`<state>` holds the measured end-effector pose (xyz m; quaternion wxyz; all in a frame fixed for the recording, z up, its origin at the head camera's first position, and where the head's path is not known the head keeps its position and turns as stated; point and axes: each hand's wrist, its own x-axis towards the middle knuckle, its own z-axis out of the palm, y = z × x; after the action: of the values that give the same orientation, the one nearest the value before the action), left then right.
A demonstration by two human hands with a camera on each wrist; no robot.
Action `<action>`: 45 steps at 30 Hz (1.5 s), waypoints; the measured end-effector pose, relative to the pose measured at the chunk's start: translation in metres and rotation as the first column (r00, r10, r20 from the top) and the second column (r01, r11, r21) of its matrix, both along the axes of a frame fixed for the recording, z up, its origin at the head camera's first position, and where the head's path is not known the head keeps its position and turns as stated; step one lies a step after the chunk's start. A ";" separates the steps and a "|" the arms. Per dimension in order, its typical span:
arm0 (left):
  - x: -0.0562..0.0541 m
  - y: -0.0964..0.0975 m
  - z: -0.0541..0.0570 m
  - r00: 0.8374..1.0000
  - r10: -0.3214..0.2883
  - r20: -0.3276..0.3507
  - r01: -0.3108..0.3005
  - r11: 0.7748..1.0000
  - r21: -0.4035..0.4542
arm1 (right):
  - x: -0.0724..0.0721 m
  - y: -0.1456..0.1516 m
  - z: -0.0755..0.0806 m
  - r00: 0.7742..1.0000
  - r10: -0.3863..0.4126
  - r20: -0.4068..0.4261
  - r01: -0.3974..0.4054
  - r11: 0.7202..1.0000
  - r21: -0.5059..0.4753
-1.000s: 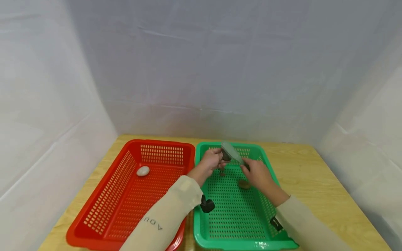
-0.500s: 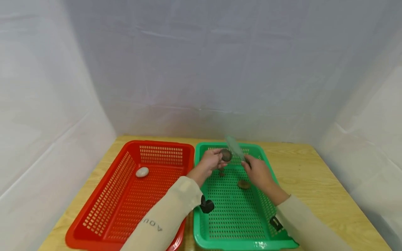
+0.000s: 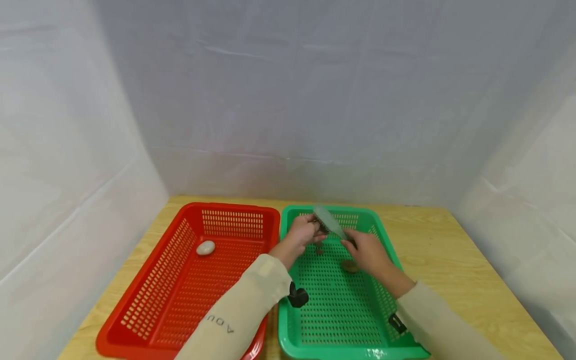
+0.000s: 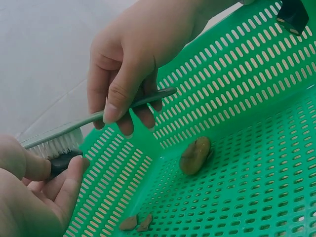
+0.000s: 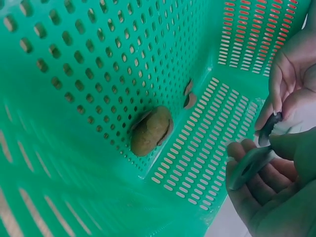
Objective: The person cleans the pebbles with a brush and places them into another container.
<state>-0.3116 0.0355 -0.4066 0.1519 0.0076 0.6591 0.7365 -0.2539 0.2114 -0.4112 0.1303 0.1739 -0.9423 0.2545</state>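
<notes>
My left hand [image 3: 300, 234] pinches a dark, rounded stone [image 4: 60, 164] over the far part of the green basket [image 3: 353, 353]. A grey-green scrub brush [image 3: 329, 222] is gripped by its handle in my right hand [image 3: 368, 251]. Its white bristles [image 4: 58, 145] press on top of the stone, and in the head view the brush head covers most of it. Below the hands, a brown stone [image 4: 195, 155] with cracked, mud-like patches lies on the basket floor. Two small brown flakes [image 4: 129, 223] lie nearer the far end.
To the left stands a red basket [image 3: 104, 341], side by side with the green one. Inside it lies a white oval stone [image 3: 205, 247]. Both baskets rest on a wooden table [image 3: 427, 235], with pale sheeting [image 3: 288, 100] hung behind and at the sides.
Half a second ago the brush was raised off the dark stone, which showed round in my left hand. Now the brush is down on it again. The left hand has barely moved.
</notes>
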 end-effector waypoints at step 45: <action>0.003 0.000 0.001 0.999 0.017 -0.037 -0.020 0.997 -0.077 | 0.001 0.001 0.004 0.994 -0.089 0.056 0.091 0.995 -0.036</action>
<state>-0.3088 0.0359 -0.4056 0.1335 0.0090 0.6898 0.7115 -0.2525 0.2120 -0.4076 0.1193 0.1219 -0.9473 0.2711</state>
